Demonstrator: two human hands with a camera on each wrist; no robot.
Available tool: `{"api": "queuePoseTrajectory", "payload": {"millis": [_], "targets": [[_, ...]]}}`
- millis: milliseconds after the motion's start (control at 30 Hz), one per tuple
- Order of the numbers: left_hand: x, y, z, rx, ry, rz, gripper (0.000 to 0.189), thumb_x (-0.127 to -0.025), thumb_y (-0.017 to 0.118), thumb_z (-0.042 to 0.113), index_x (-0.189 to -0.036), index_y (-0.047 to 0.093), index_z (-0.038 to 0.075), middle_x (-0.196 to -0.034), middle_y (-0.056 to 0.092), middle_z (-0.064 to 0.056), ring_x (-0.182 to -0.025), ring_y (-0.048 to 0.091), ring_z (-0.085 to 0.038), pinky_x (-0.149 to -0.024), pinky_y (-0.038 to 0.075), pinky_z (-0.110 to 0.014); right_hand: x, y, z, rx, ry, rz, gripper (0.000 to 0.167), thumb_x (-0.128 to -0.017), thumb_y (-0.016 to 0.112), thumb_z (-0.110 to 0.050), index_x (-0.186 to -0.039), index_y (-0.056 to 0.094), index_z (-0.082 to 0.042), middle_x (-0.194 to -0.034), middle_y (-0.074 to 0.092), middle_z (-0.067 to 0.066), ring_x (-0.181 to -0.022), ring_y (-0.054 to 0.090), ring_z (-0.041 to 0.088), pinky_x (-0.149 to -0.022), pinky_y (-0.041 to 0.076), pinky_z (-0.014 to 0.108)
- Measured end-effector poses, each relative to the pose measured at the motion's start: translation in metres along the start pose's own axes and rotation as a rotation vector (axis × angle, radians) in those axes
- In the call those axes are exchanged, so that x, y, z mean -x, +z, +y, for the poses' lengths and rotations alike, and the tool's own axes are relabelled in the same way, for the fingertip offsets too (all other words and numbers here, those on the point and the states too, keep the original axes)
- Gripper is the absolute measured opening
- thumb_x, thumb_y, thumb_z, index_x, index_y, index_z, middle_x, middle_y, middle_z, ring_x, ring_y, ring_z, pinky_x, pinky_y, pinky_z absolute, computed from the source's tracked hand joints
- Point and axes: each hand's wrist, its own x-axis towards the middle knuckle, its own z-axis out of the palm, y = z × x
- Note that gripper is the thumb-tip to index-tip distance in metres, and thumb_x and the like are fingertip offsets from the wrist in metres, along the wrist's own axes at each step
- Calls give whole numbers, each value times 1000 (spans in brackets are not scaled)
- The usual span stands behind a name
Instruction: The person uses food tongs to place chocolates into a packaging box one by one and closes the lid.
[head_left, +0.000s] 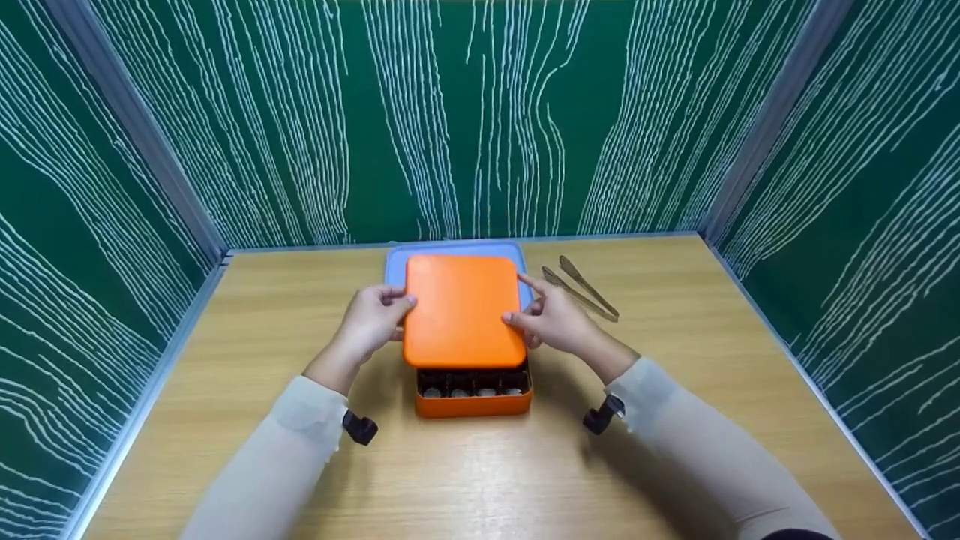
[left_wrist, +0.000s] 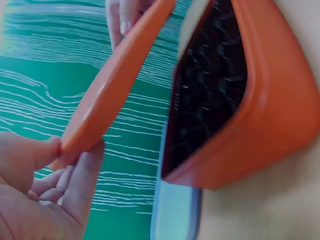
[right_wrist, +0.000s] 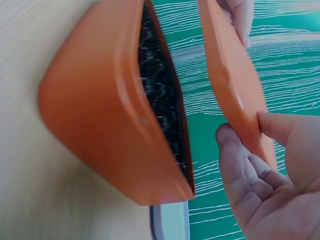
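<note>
An orange lid (head_left: 465,311) is held up over an orange box (head_left: 472,406), covering most of the box's opening in the head view. My left hand (head_left: 373,321) pinches the lid's left edge between thumb and fingers. On the opposite edge, my right hand (head_left: 553,315) grips it the same way, thumb on top. Both wrist views show a gap between the lid (left_wrist: 112,82) and the box (right_wrist: 100,110). Inside the box, a dark divided insert (left_wrist: 212,75) fills the space, with several small silvery round items (head_left: 486,391) in its front row.
A pale blue tray (head_left: 395,262) lies behind the box, partly hidden by the lid. Metal tongs (head_left: 589,289) lie spread on the table to the right, beyond my right hand. Green panels (head_left: 495,120) with white lines enclose the wooden table (head_left: 300,270) at the back and sides.
</note>
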Motion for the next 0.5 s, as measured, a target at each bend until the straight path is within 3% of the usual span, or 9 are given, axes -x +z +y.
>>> {"api": "queuePoseTrajectory", "payload": {"millis": [133, 300, 433, 500], "targets": [[-5, 6, -12, -90, -44, -7, 47, -117, 67, 26, -156, 64, -1, -141, 74, -20, -116, 78, -32, -96, 72, -40, 4, 3, 6, 76, 35, -25, 96, -103, 87, -33, -181, 33, -18, -78, 71, 3, -62, 67, 19, -69, 67, 42], [-10, 14, -27, -215, -81, 1, 44, -116, 69, 26, -149, 70, -3, -133, 76, -20, -107, 76, -29, -101, 70, -39, 9, 6, 10, 151, 37, -53, 97, -103, 87, -34, -180, 33, -13, -72, 69, 1, -62, 68, 30, -56, 54, 27], [-9, 22, -37, -277, -78, 13, 39, -116, 69, 24, -142, 74, -5, -128, 79, -19, -102, 75, -26, -102, 69, -39, 13, 9, 16, 166, 63, -77, 101, -102, 89, -36, -180, 32, -9, -70, 66, -1, -57, 62, 25, -53, 51, 23], [-8, 26, -39, -290, -64, 19, 37, -115, 69, 23, -138, 76, -6, -125, 80, -19, -98, 75, -24, -96, 70, -36, 14, 10, 19, 176, 73, -83, 101, -102, 89, -37, -180, 31, -8, -70, 64, -1, -56, 58, 20, -54, 51, 23]]}}
